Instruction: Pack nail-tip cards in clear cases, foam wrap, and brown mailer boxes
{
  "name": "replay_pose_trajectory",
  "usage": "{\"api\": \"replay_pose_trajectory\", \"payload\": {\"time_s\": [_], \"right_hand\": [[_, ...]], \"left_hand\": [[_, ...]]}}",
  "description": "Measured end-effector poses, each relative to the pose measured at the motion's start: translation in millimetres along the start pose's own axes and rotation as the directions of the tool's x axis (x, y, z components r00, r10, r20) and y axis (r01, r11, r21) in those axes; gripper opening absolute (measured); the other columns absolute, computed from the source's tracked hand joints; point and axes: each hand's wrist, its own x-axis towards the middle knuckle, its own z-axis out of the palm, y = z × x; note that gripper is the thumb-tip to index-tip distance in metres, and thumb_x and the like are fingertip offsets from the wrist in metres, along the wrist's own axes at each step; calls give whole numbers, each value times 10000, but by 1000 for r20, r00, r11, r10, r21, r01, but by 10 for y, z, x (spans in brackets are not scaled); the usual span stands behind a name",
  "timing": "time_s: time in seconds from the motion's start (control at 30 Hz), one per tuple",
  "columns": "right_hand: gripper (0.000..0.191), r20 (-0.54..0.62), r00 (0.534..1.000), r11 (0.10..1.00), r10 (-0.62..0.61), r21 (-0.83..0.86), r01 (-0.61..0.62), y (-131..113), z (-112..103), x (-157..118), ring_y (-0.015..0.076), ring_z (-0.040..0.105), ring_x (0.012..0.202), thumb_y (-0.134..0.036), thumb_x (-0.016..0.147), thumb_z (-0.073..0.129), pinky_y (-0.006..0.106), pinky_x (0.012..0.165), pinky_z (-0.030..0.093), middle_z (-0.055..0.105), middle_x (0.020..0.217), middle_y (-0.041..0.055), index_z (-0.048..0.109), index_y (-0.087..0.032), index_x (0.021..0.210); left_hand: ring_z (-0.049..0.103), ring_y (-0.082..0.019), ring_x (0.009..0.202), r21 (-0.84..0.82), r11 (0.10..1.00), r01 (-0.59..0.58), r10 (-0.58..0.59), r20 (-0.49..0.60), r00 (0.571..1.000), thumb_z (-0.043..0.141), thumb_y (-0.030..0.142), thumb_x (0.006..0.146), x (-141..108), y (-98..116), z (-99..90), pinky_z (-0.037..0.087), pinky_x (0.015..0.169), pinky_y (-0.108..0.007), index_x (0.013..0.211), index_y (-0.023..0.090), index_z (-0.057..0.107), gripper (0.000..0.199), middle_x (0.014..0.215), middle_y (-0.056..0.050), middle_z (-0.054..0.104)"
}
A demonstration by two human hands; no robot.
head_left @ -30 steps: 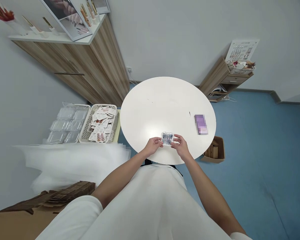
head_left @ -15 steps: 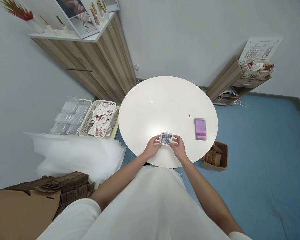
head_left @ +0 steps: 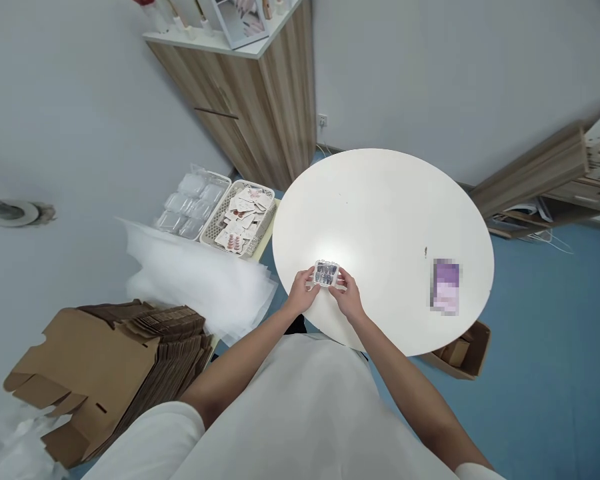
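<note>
Between my two hands is a small clear plastic case of press-on nails, dark nails lying in rows inside it. My left hand grips its left edge with thumb and fingers. On the opposite edge, my right hand pinches the case the same way. Both hold it over the near left part of the round white table. A pixelated purple item lies on the table to the right.
Left of the table, a white basket of printed cards adjoins clear plastic boxes. White foam sheets and stacked flat cardboard lie nearer. A wooden cabinet stands behind; an open carton sits on the floor at right.
My view has turned to the left, so the table and purple item appear farther right. Both hands still hold the case.
</note>
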Motion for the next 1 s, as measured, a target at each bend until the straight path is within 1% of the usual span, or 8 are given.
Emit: {"api": "replay_pose_trajectory", "payload": {"time_s": [0.1,0.2,0.33,0.43,0.53,0.67,0.9,1.0], "right_hand": [[653,55,998,999,12,-47,-10,-90,310,197,205,479,1014,-274,645,598,355,814,450,426,1187,69,374,-268,1259],[671,83,996,993,35,-111,-26,-183,631,421,207,486,1015,-271,655,587,348,815,452,427,1192,83,350,-237,1282],[658,66,997,983,45,-180,-33,-260,1009,723,209,498,988,-269,660,585,339,785,469,444,1182,93,359,-220,1275],[630,39,998,979,50,-199,-41,-279,1214,905,204,502,966,-267,662,575,328,765,475,444,1190,96,378,-207,1257],[615,11,999,976,47,-212,-44,-286,1333,1035,198,504,944,-258,663,563,322,753,471,448,1184,97,387,-197,1248],[592,-40,999,969,26,-246,-35,-294,1374,1150,187,500,889,-254,663,552,329,745,464,469,1150,86,401,-199,1233],[561,-60,998,961,5,-277,-21,-305,1372,1220,187,492,879,-261,671,552,333,733,468,460,1131,83,414,-206,1212],[626,-70,997,960,18,-276,-36,-296,1383,1199,199,480,936,-272,674,559,341,752,472,418,1181,94,354,-208,1261]], "left_hand": [[442,-201,1065,80,996,48,-44,-44,998,564,215,726,176,-61,-287,407,839,-306,1243,237,435,534,1138,-82,419],[442,-202,1066,161,984,80,-75,-35,997,537,226,740,425,-119,-581,413,820,-298,1273,212,391,554,1137,-90,414],[455,-205,1049,218,972,86,-87,-5,996,522,231,741,786,-213,-922,425,794,-288,1279,181,375,560,1150,-105,407],[458,-205,1053,230,970,79,-82,4,997,526,232,732,1008,-292,-1093,431,786,-280,1274,185,373,565,1173,-105,403],[457,-202,1068,213,974,71,-76,17,997,522,219,730,1160,-343,-1179,434,796,-278,1272,187,369,564,1201,-105,397],[445,-205,1097,194,980,42,-54,60,997,505,188,733,1275,-340,-1198,429,826,-292,1266,190,373,549,1222,-105,393],[426,-206,1131,168,986,4,-19,90,996,482,183,748,1341,-334,-1173,391,909,-335,1272,223,360,539,1265,-86,384],[412,-211,1147,152,988,-3,-11,91,996,486,189,747,1328,-358,-1170,386,922,-350,1285,220,336,559,1279,-89,370]]}}
